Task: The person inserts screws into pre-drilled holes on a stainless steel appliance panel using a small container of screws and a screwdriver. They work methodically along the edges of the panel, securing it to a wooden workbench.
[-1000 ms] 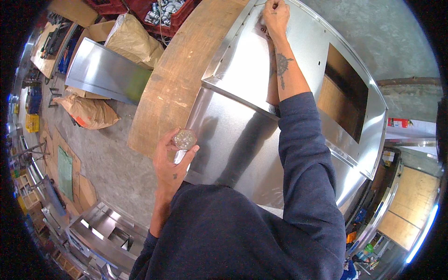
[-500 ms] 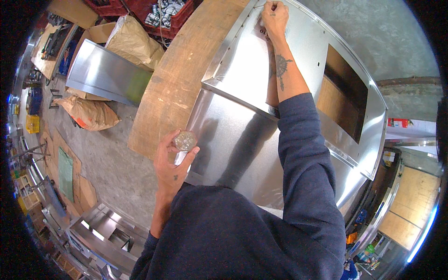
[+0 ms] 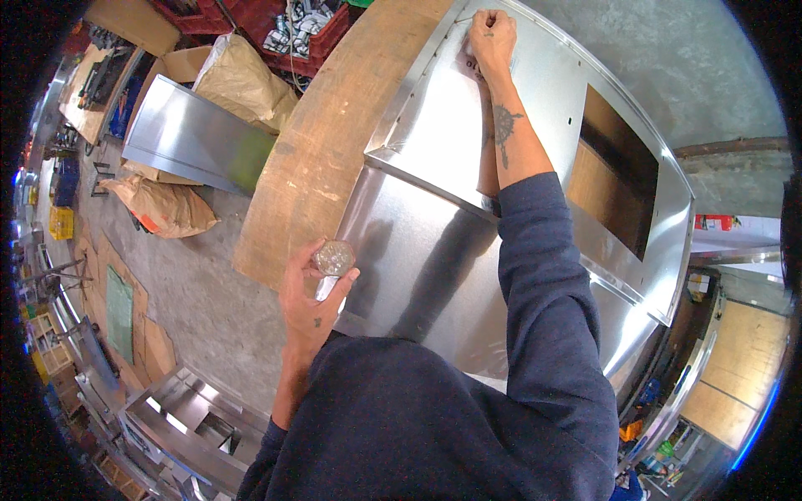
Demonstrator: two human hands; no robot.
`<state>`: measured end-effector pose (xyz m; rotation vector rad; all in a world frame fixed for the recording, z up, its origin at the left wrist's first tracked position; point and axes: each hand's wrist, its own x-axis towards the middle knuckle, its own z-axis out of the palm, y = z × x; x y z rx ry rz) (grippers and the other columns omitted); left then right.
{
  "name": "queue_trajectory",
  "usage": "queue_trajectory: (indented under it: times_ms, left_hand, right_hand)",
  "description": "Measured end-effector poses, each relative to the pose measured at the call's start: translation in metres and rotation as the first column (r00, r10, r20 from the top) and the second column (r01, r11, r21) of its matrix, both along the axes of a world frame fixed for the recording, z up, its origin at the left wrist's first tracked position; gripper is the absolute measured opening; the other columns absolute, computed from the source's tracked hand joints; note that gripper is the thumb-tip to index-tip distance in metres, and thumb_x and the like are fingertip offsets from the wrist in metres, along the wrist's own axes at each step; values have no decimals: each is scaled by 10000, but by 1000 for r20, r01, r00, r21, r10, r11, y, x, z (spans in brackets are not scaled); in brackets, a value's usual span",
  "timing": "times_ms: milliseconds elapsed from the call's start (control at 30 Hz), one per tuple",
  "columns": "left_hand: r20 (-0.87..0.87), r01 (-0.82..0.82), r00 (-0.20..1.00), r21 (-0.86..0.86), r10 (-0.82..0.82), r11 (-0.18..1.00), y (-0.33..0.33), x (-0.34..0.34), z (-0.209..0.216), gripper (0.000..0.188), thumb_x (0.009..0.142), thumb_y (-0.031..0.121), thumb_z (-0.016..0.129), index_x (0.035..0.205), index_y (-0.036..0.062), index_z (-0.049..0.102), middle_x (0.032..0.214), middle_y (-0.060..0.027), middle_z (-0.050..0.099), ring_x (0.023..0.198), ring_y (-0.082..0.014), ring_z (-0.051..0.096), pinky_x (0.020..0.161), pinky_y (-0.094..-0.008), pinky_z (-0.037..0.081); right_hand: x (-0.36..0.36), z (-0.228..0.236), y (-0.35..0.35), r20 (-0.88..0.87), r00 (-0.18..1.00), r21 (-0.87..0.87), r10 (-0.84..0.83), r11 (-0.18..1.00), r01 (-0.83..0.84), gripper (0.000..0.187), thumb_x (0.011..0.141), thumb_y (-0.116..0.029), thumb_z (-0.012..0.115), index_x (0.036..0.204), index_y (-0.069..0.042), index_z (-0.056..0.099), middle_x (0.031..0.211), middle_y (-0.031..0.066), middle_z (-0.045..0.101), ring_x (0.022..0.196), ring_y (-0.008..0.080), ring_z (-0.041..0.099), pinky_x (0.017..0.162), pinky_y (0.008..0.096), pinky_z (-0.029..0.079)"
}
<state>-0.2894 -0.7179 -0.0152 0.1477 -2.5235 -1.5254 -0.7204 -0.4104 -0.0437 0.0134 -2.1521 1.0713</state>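
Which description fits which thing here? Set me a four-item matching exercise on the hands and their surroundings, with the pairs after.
Things:
1. left hand
2. right hand
3. wooden board
4. red crate

Descriptions:
A. shows along the left side of the metal casing
B. contains a heap of small, shiny pieces
C. grips a round container
D. fingers curled, at the casing's far end

Pairs: 1-C, 2-D, 3-A, 4-B
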Motion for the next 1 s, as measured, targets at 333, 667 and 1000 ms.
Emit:
queue_trajectory:
  times_ms: [333, 667, 1000]
  left_hand:
    - [32, -4, 999, -3, 4, 1000, 1, -2, 6, 639, 829, 106, 963, 1383, 2, 661, 1282, -153, 728, 1024, -226, 721, 856, -350, 571]
    - [-39, -44, 998, -11, 43, 999, 2, -16, 21, 616, 846, 134, 956, 1380, 28, 668, 1322, -152, 719, 1029, -228, 704, 887, -361, 569]
    - [-227, 14, 974, -12, -16, 1000, -2, -36, 31, 625, 837, 154, 958, 1376, 51, 660, 1287, -141, 727, 1051, -263, 719, 875, -369, 591]
  right_hand:
    - [-6, -4, 7, -22, 1000, -49, -2, 999, 0, 361, 1033, -270, 662, 1022, 90, 697, 1023, 277, 680, 1004, 407, 621, 940, 517, 508]
    - [83, 63, -21, 76, 989, -396, 126, 914, -86, 386, 1066, -332, 706, 1085, 53, 720, 952, 116, 691, 864, 189, 628, 801, 362, 533]
    - [337, 109, -108, 166, 761, -35, 627, 775, -631, 161, 963, -31, 800, 1124, -28, 785, 1014, 105, 598, 861, 198, 612, 715, 319, 524]
